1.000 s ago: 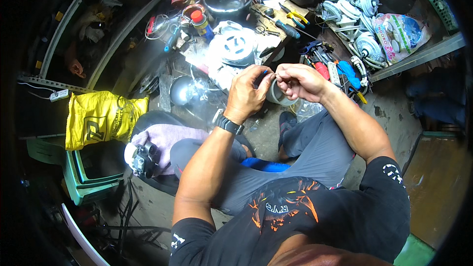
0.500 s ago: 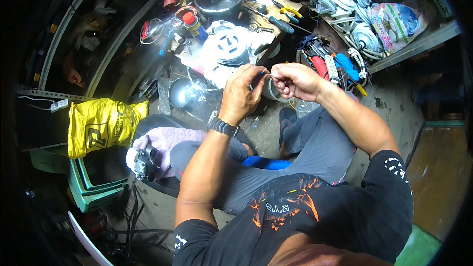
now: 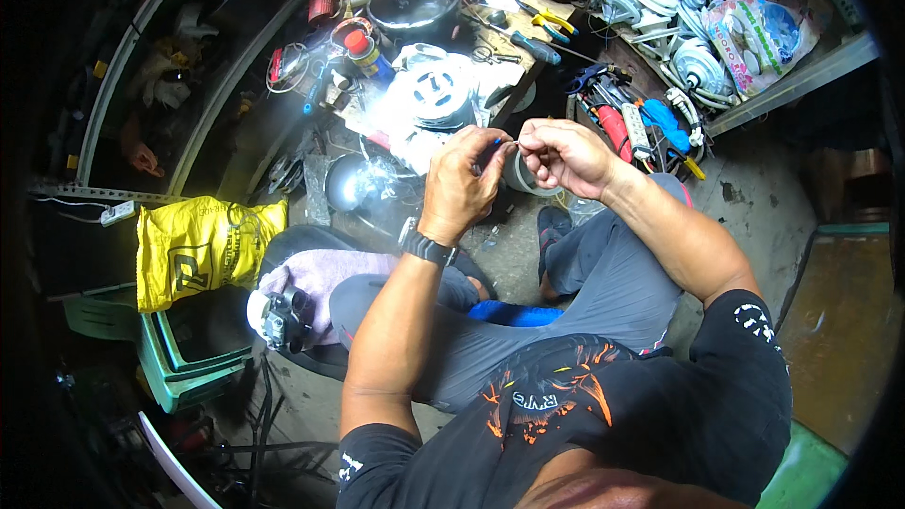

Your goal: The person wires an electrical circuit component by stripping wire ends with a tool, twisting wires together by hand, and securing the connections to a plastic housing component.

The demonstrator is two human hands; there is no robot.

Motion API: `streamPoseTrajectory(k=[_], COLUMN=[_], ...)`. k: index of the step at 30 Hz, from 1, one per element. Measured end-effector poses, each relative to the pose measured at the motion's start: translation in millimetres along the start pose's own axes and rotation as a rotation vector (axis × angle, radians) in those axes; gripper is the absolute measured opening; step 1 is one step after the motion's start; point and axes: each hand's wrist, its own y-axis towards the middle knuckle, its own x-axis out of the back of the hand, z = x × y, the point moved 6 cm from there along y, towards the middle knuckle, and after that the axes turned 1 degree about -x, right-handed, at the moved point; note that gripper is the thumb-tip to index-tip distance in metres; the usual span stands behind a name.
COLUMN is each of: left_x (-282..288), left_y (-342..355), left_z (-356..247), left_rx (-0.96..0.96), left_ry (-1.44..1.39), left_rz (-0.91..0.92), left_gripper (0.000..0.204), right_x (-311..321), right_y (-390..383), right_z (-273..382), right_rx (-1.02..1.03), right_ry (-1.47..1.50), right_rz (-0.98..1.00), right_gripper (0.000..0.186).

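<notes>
My left hand (image 3: 460, 184), a dark watch on its wrist, is closed in a pinch just in front of the workbench. Fingertip to fingertip with it, my right hand (image 3: 569, 158) is closed too, its fingers curled in. Something thin and small sits between the two pinches, with a blue speck by the left fingers; its kind is too small to make out. Just beyond the hands lies a round white slotted part (image 3: 439, 100), brightly lit, on the bench. Behind my fingers, a pale round container (image 3: 528, 177) is partly hidden.
Pliers (image 3: 551, 24), a screwdriver (image 3: 534, 45), a black bowl (image 3: 415, 6) and a red-capped can (image 3: 368, 55) crowd the bench. To the right are a pile of hand tools (image 3: 627, 123) and several white fan-like parts (image 3: 698, 66). A yellow bag (image 3: 203, 250) stands left.
Both hands keep their pinch at nearly the same spot, with only slight finger movement. The whole view has shifted a little.
</notes>
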Motion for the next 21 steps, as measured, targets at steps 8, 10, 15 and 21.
streamPoseTrajectory(k=[8,10,15,21], left_x=[-7.4,-6.9,1.3,-4.5], left_y=[-7.7,-6.5,0.5,-8.9], left_z=[29.6,28.0,2.6,24.6], left_rx=[0.427,0.413,-0.008,0.321], left_ry=[-0.422,-0.401,-0.016,-0.3], left_rz=[0.128,0.137,0.007,0.099], left_gripper=[0.018,0.017,0.013,0.015], right_x=[-37.8,-38.7,-1.0,-24.9], right_y=[-35.7,-32.7,-0.9,-30.5], right_z=[58.0,57.3,19.9,53.7], right_rx=[1.17,1.187,0.202,0.748], right_ry=[-1.54,-1.585,-0.521,-1.256], right_rz=[-0.209,-0.182,-0.149,-0.233], right_gripper=[0.037,0.022,0.016,0.045])
